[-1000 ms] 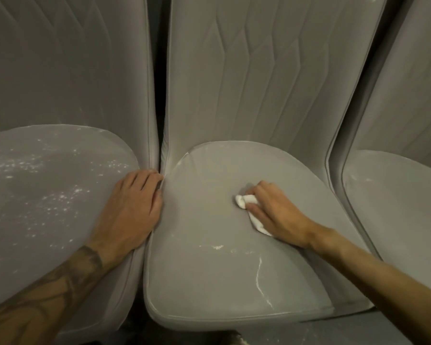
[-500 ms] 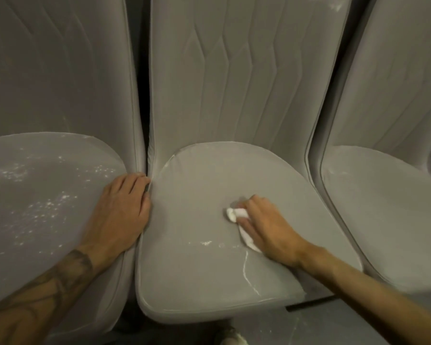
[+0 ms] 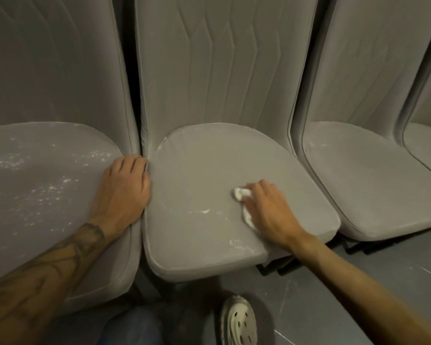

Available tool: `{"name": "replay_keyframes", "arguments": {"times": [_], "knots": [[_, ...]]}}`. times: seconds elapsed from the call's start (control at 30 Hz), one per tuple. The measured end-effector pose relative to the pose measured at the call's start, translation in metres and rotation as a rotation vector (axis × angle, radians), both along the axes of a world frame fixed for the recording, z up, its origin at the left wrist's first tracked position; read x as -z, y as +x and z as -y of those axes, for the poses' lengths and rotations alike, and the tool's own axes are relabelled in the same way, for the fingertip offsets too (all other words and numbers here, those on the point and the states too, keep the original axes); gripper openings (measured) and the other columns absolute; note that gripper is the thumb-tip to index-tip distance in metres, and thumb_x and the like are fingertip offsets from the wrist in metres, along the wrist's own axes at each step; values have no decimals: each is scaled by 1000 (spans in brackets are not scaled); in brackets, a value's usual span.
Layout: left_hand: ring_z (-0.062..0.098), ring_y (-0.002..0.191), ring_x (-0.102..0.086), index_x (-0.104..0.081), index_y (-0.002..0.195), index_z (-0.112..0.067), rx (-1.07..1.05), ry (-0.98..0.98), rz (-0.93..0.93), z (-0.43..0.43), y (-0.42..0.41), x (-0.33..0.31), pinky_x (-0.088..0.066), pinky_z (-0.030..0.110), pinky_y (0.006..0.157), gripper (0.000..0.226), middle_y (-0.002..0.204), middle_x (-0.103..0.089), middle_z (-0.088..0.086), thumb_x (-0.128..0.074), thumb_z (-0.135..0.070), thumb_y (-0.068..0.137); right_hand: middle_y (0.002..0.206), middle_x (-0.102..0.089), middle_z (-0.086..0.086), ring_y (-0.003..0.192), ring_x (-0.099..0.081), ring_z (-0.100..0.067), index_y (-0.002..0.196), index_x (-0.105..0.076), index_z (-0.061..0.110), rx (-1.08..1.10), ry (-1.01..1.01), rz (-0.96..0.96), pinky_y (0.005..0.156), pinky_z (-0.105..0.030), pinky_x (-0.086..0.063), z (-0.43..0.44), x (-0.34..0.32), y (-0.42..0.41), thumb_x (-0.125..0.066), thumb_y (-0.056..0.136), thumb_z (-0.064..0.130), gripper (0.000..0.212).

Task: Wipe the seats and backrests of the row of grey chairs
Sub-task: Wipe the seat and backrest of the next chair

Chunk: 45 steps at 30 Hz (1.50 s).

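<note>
In the head view, the step in hand is the wiping of the middle seat [image 3: 197, 175]. The right hand [image 3: 269, 210] presses a small white cloth [image 3: 240, 194] on the right half of this seat, with the fingers curled over the cloth and closed on it; a bunched part of the cloth shows past the fingertips and a strip shows under the thumb side. The right forearm comes in from the lower right, low over the front corner of the seat.

The left hand [image 3: 123, 188] lies flat and relaxed on the right edge of the left seat [image 3: 35, 185], with the fingers straight, pointing to the gap between the two chairs. It holds nothing, and I judge that it only supports the body.

White marks [image 3: 205, 211] remain on the middle seat just left of the cloth, and some more near the front edge, so I judge this seat is only partly done. The next move calls for a sweep of the cloth to the left and to the front over these marks, with firm pressure. The left seat has many white specks and looks not yet wiped. The middle backrest [image 3: 222, 70] and the right seat [image 3: 371, 175] look cleaner, but I cannot tell if they were wiped.

Below, a light shoe [image 3: 238, 319] stands on the dark floor [image 3: 388, 277]
</note>
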<state>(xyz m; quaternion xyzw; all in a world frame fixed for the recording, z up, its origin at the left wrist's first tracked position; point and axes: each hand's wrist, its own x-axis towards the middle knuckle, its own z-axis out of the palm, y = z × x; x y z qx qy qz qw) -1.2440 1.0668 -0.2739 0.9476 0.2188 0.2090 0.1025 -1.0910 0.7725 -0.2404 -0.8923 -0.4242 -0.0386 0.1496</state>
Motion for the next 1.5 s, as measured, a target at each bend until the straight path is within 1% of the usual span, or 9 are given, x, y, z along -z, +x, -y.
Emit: {"name": "replay_keyframes", "arguments": {"times": [0.1,0.33,0.53,0.73,0.83,0.93,1.17,1.37,1.5], "knots": [[37,106,-54,-59,123,-3,9,16,7,0,-1,0,-46,51,94,36,120,-61,19,-38,-24,103,116,-55,-14,98,-50,-32,123,-56,7,247,-18,8,89,-49,-41,12,-3,6,-44,106,23,26],[37,106,-53,-59,123,-1,17,16,-21,1,-2,-4,-46,52,94,37,120,-61,20,-37,-23,103,103,-57,-9,86,-49,-28,115,-61,11,-3,60,4,76,-45,-43,-19,11,-76,-50,102,23,21],[40,107,-54,-59,123,0,3,22,-21,4,0,-8,-46,53,95,38,120,-61,22,-37,-23,102,104,-57,-11,86,-48,-29,115,-60,8,295,112,40,77,-47,-41,6,10,-48,-50,105,25,22],[41,106,-54,-60,119,-1,7,91,16,2,-1,-1,-45,54,92,34,120,-60,23,-39,-20,101,101,-57,-6,83,-47,-25,116,-61,12,14,129,51,73,-41,-41,-14,21,-82,-46,105,27,24],[43,107,-54,-61,119,0,-6,131,-2,1,-2,-1,-46,56,91,36,123,-59,25,-39,-23,103,101,-57,-12,84,-49,-32,114,-61,7,103,113,58,75,-49,-41,12,14,-51,-53,101,21,20],[43,108,-55,-62,120,-2,-29,163,-15,11,-8,-8,-45,54,91,37,126,-59,24,-39,-27,103,102,-55,-10,84,-44,-26,115,-59,8,257,146,50,75,-43,-39,20,17,-43,-49,105,25,22],[34,115,-53,-57,126,-11,-60,78,-75,66,-73,-9,-45,50,98,39,131,-56,16,-34,-34,105,97,-56,-6,80,-47,-27,110,-61,12,-41,156,93,69,-40,-39,-23,25,-88,-52,99,23,17],[33,112,-54,-57,123,-9,-132,88,-39,85,-90,-3,-46,49,96,36,126,-58,16,-34,-33,107,95,-55,-13,79,-48,-32,110,-61,5,274,198,79,69,-39,-33,25,19,-40,-59,100,17,16],[32,107,-52,-58,116,-9,-134,141,-25,85,-89,1,-43,45,92,32,120,-58,15,-34,-28,107,93,-52,-4,77,-41,-21,108,-58,14,56,233,79,69,-34,-27,-26,27,-94,-53,103,23,11]]}}
